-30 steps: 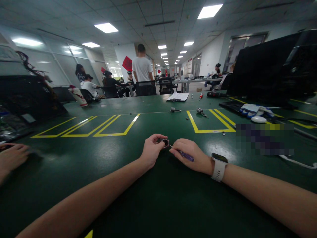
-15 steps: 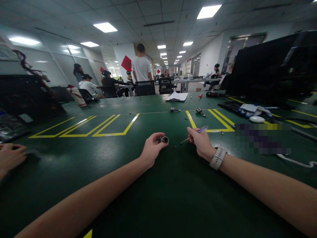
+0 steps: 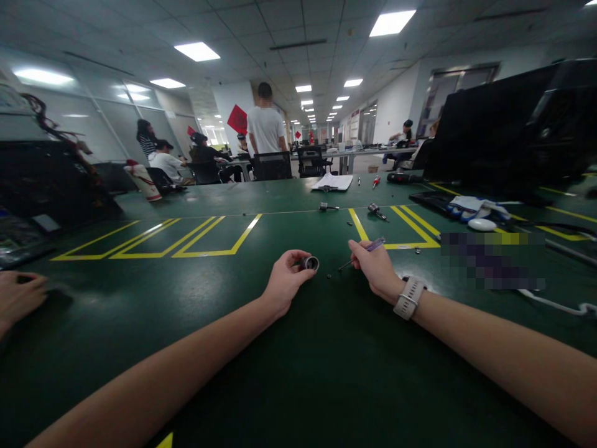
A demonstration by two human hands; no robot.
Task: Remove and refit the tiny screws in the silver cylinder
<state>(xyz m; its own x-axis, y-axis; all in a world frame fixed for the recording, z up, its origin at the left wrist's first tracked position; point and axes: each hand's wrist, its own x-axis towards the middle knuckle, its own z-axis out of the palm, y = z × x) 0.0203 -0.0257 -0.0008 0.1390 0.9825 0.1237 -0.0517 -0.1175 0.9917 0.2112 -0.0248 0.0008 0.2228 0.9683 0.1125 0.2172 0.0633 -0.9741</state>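
Left hand closed on a metal ring, thumb and fingers round its side, leaving the open end clear, perhaps so the inside can be seen. Right of the ring, the right hand grips a purple screwdriver like a pen, likely for fine control; tip low toward the green table. From here I can't tell if anything clings to it. Small dark bit lies just right of the ring. Clipboard well beyond the ring, seemingly out of the way.
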